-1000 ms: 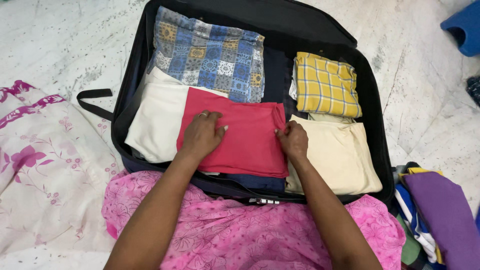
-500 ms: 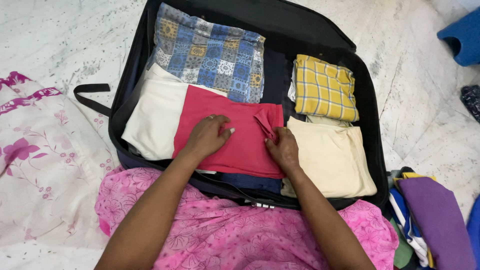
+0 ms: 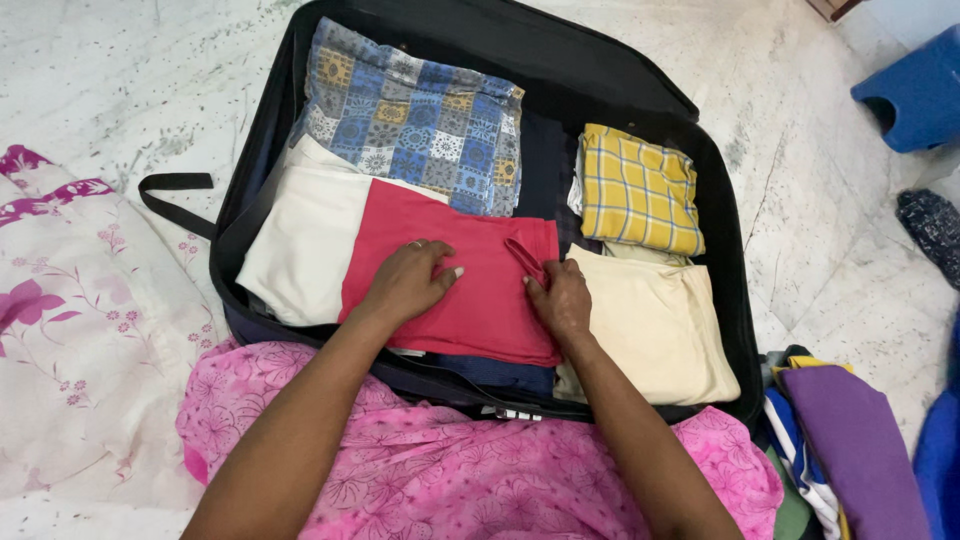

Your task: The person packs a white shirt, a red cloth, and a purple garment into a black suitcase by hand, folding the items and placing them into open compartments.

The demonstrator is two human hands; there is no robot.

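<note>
A floral sheet (image 3: 70, 330) lies on the marble floor (image 3: 120, 90) at far left, beside an open black suitcase (image 3: 640, 85) whose strap (image 3: 170, 195) trails toward it. Inside, at left, a white cloth (image 3: 300, 240) lies folded, with a blue patterned cloth (image 3: 415, 115) above it. A red cloth (image 3: 470, 290) sits at the middle of the case, overlapping the white one and lying over a dark garment (image 3: 500, 375). The left hand (image 3: 408, 280) rests flat on the red cloth, fingers spread and pressing down. The right hand (image 3: 560, 300) is at the cloth's right edge, fingertips pinching a turned-up corner of it. Just right of that hand lies a cream cloth (image 3: 655, 325), with a yellow checked cloth (image 3: 638, 190) above it. Pink floral fabric (image 3: 470, 470) covers the person's lap below the case. At far right a pile of clothes (image 3: 840, 440) with a purple piece on top sits on the floor, and a blue stool (image 3: 915, 90) stands in the upper corner.
</note>
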